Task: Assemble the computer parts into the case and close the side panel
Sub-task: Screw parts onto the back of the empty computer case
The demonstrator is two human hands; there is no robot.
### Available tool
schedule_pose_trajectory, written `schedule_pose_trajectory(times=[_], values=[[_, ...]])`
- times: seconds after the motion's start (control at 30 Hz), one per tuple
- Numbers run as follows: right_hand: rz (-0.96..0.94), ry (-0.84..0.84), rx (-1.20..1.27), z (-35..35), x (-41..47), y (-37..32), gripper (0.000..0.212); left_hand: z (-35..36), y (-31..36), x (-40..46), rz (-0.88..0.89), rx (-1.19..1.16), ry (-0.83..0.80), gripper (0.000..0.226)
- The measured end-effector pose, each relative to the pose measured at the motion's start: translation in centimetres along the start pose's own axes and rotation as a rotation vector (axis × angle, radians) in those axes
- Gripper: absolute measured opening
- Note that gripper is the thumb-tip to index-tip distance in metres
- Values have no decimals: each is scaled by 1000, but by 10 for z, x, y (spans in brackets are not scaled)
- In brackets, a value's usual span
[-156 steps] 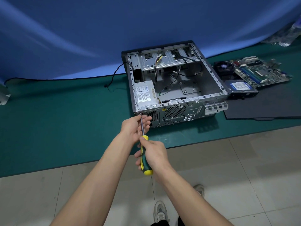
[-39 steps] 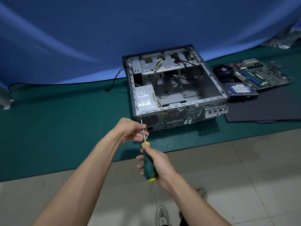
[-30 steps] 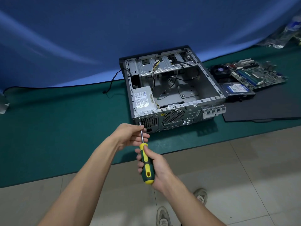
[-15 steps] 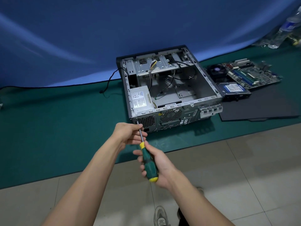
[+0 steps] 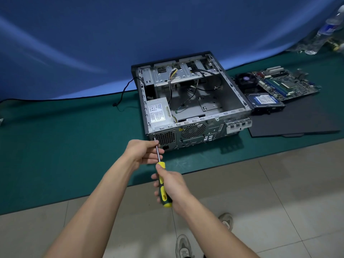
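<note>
An open grey computer case (image 5: 230, 86) lies on its side on the green mat, with a silver power supply (image 5: 157, 112) seated in its near left corner. My right hand (image 5: 172, 185) grips the green and yellow handle of a screwdriver (image 5: 161, 180). The tool's tip meets the case's rear panel at its upper left corner. My left hand (image 5: 142, 150) pinches the steel shaft just below the tip. Right of the case lie a motherboard (image 5: 279, 83) with a fan, a blue-labelled hard drive (image 5: 264, 101) and the dark side panel (image 5: 296, 120).
A black cable (image 5: 124, 92) trails from the case's left side over the green mat (image 5: 55, 146). A blue cloth hangs behind. Plastic bottles (image 5: 323, 34) lie at the far right. Pale floor tiles and my shoes (image 5: 183, 246) are below the mat's edge.
The view has drifted slightly, while both hands stay on the screwdriver at the same rear corner. My right hand has turned on the handle between frames.
</note>
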State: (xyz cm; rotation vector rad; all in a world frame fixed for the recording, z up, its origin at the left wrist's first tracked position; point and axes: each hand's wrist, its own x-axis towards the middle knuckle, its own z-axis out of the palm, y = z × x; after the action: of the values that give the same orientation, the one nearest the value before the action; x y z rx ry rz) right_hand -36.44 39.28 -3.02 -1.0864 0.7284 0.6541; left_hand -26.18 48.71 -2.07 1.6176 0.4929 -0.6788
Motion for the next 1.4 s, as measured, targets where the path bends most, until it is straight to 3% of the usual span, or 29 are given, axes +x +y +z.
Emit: schedule_pose_trajectory(times=[0.03, 0.17, 0.27, 0.4, 0.6, 0.93, 1.07, 1.13, 1.23, 1.4], values=[[6, -3, 44, 2, 0, 1, 39, 0, -1, 0, -1, -13, 4, 16], [116, -279, 466, 1, -4, 0, 42, 0, -2, -1, 3, -50, 9, 17], [92, -242, 338, -2, -4, 3, 48, 1, -1, -1, 17, -28, 26, 17], [-22, 58, 58, 10, 2, 8, 40, 0, -4, 1, 22, -36, 48, 16], [81, -124, 207, -9, -3, -3, 42, 4, -7, 2, 26, -87, 27, 18], [-75, 62, -347, -34, -14, -39, 43, 31, -17, -3, 107, -311, 113, 22], [-371, 224, -985, -55, -25, -76, 40, 49, 2, -6, 163, -408, 119, 25], [-444, 322, -1191, -66, -28, -100, 39, 62, 18, -7, 203, -432, 137, 25], [-514, 385, -1299, -83, -29, -138, 32, 86, 45, -3, 270, -399, 145, 28], [-569, 596, -1237, -129, -16, -201, 19, 139, 82, 23, 343, -222, 106, 29]])
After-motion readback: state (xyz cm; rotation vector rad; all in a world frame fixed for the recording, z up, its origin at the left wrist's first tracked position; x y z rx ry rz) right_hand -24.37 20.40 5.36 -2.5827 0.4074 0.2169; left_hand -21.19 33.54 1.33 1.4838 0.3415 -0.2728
